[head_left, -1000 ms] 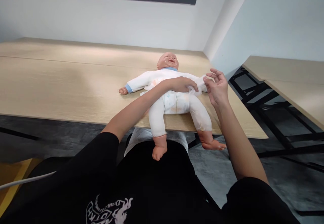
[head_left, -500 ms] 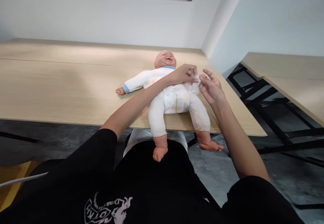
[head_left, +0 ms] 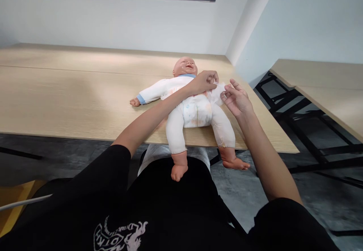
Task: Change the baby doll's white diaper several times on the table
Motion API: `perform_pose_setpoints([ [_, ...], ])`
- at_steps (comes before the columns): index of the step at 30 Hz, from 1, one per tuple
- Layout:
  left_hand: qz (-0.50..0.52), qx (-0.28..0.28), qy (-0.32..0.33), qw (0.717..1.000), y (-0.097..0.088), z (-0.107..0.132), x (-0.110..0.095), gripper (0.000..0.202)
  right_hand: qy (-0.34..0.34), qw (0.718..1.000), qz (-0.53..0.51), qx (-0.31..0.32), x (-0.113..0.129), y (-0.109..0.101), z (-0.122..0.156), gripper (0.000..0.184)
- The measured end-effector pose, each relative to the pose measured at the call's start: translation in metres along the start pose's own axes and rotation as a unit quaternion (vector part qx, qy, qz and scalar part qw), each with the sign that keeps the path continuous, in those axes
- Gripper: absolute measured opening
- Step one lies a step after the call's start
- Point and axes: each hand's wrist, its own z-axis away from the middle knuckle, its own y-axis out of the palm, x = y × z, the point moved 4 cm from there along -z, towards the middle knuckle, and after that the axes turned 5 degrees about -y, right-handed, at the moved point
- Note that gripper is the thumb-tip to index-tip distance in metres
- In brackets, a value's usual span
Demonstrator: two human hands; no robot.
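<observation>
Watching from afar, I see the right grip [head_left: 236,100] has closed in, its fingers [head_left: 227,89] now pinching a white tab [head_left: 219,88] at the waist of the baby doll [head_left: 195,109]. The doll lies on its back on the bench [head_left: 70,99], feet over the near edge. The left grip [head_left: 202,82] is clamped on the tab's other end (as far as I can tell). The black top [head_left: 119,190] shows white lettering [head_left: 120,234], too creased to read.
</observation>
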Motion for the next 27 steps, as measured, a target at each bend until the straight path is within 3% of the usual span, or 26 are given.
perform_pose_setpoints([
  [9, -0.04, 0.022, 0.0, 0.999, 0.003, 0.003, -0.002, 0.023, 0.021, 0.999, 0.003, 0.027, 0.002, 0.01, 0.01, 0.038],
  [15, -0.017, 0.036, -0.004, 0.999, 0.005, -0.003, 0.004, 0.022, -0.011, 0.999, 0.015, 0.033, -0.003, 0.016, 0.01, 0.044],
  [20, -0.007, 0.042, 0.003, 0.999, 0.006, -0.004, 0.006, 0.023, -0.004, 0.997, 0.052, 0.064, -0.009, 0.017, 0.009, 0.03],
  [27, -0.043, 0.024, -0.014, 0.999, 0.005, -0.005, 0.009, 0.024, 0.0, 0.999, 0.034, 0.022, -0.011, 0.008, 0.004, 0.022],
])
